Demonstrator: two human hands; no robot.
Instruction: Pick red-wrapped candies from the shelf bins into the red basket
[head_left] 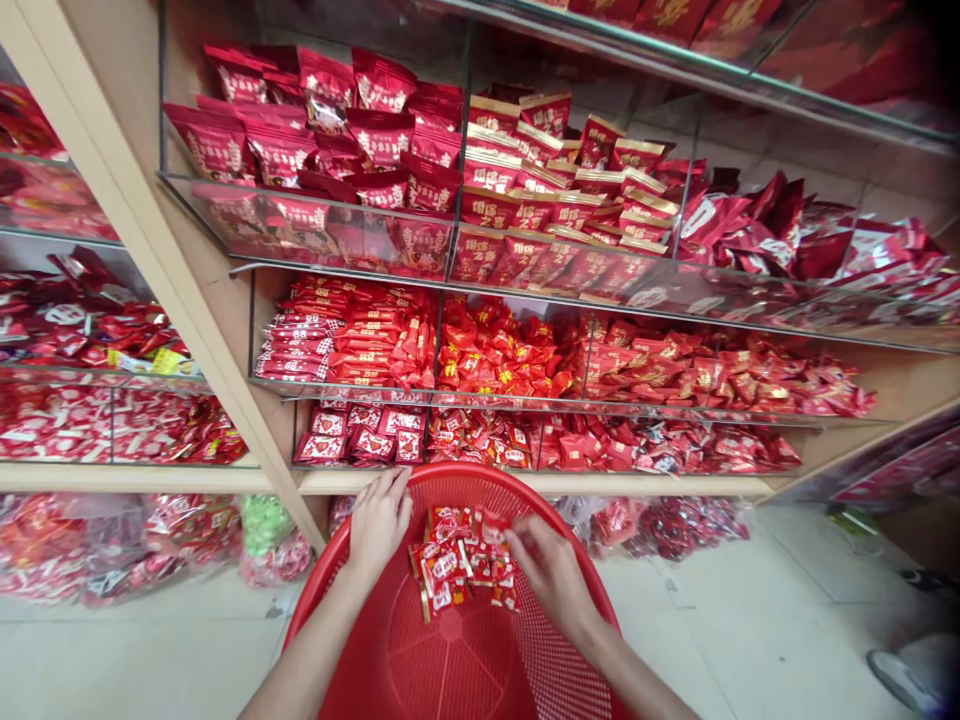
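Observation:
A large red plastic basket [451, 675] with a perforated side stands right in front of me. My left hand [381, 515] grips its far rim on the left, fingers curled over the edge. Inside lies a small heap of red candy packets [442, 565] with gold and white print. My right hand [551, 575] is in the basket at the right of the heap. Its thumb and fingers pinch a slightly blurred red packet [491, 526] at the heap's upper right.
Clear-fronted shelves [337, 210] full of red and gold wrapped sweets rise behind the basket. More packets fill a shelf unit [56, 415] at left, past a wooden post [161, 270]. Plastic bags of sweets [150, 545] lie on the tiled floor [720, 620]. A shoe [900, 680] shows at lower right.

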